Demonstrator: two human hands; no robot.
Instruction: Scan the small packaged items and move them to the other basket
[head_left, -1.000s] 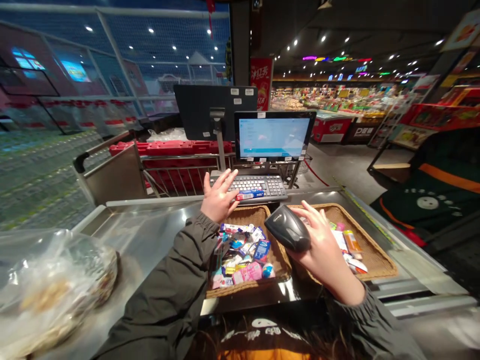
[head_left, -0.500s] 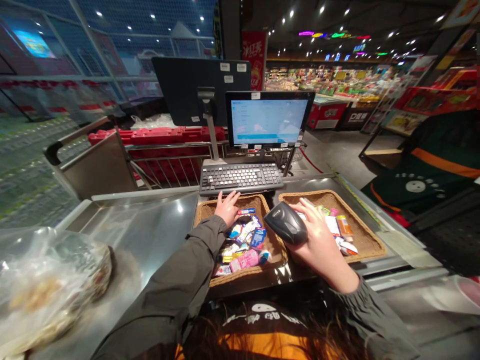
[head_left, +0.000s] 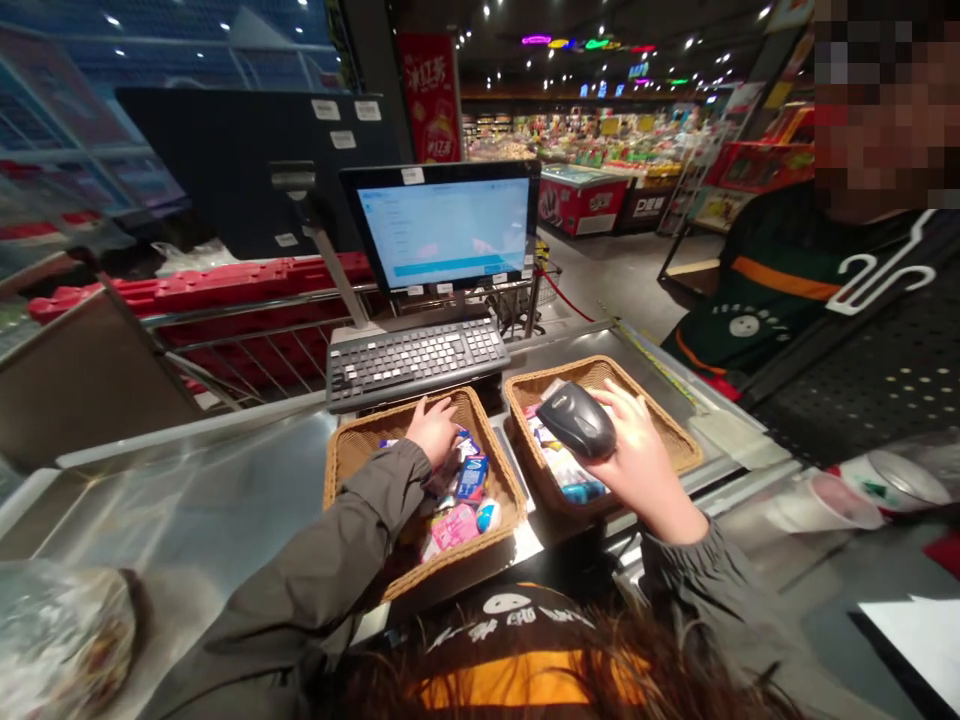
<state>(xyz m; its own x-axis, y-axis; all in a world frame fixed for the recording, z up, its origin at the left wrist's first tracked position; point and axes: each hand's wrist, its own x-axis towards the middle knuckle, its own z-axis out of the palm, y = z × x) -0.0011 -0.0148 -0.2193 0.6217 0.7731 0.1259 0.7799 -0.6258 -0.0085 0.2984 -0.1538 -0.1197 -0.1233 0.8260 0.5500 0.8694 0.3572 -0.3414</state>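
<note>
My right hand is wrapped around a black handheld barcode scanner, held over the right wicker basket, which has a few packets in it. My left hand reaches down into the left wicker basket, fingers curled among several small colourful packets; whether it grips one is hidden. Both baskets sit on a steel checkout counter, just in front of a grey keyboard and a lit monitor.
Another person in a dark green top with an orange stripe stands at the right of the counter. A clear bag of food lies at the far left. Red baskets and a metal rail stand behind the keyboard. A white cup lies at right.
My left hand has come back from the keyboard and gone down into the left basket. The view has swung right, bringing the other person into sight. The scanner stays in my right hand.
</note>
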